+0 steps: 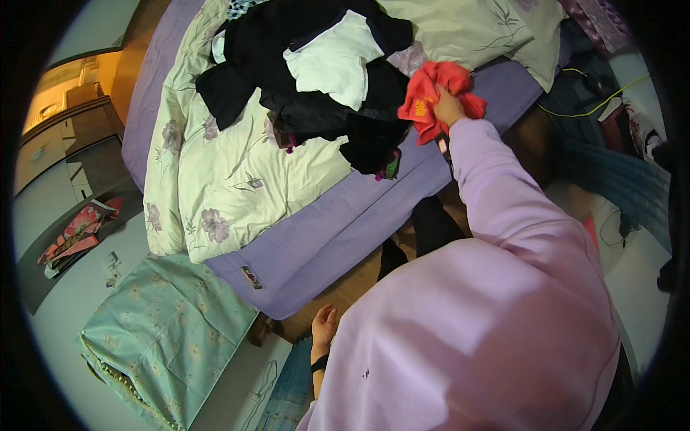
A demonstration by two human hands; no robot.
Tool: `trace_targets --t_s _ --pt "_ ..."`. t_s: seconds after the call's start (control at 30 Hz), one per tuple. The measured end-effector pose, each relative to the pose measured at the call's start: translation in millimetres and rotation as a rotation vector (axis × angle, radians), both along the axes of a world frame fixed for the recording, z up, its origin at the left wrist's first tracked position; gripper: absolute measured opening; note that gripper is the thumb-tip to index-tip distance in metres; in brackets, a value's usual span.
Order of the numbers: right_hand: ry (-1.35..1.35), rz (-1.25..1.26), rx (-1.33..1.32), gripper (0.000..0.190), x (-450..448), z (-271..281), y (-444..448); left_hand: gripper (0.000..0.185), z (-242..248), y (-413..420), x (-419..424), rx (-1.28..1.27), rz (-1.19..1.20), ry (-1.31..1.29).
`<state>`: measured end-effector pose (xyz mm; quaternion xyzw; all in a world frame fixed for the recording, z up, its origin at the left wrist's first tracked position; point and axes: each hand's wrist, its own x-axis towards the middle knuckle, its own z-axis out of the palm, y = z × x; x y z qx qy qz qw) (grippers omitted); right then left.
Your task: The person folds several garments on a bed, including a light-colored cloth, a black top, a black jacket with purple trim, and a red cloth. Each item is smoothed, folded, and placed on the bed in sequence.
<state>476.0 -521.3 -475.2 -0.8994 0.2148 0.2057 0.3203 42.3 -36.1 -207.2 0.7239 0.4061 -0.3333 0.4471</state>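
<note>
My right hand (448, 108) grips a crumpled red cloth (425, 105) with yellow markings at the edge of the bed. Close below that hand, a small dark object (443, 145) with a pale patch shows, too small to identify. Black clothing (310, 116) lies heaped on the bed, left of the red cloth. On top of this pile rests a folded white garment (335, 62). My left hand (324, 326), with a black band at the wrist, hangs beside my body, its fingers loosely curled and holding nothing.
A floral quilt (237, 183) and a pillow (463, 32) lie on the purple bed sheet (302, 253). At lower left stands a piece covered by green floral cloth (161, 328). A yellow cable (598, 110) runs at the right, near blue curtain-like fabric (609, 167).
</note>
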Motion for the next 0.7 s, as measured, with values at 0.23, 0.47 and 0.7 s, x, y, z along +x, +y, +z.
trace_targets --t_s 0.23,0.47,0.7 --pt "0.448 0.250 -0.002 0.049 -195.2 -2.0 -66.5 0.043 -74.4 55.3 -66.5 -0.127 0.034 0.148" --pt "0.149 0.055 0.125 0.035 -315.9 85.4 -118.3 0.037 -89.8 62.8 73.8 -0.078 -0.408 -0.150" --pt "-0.646 -0.489 0.584 0.042 -434.3 290.2 -89.1 0.038 -81.5 20.5 165.0 -0.059 -0.791 -0.244"
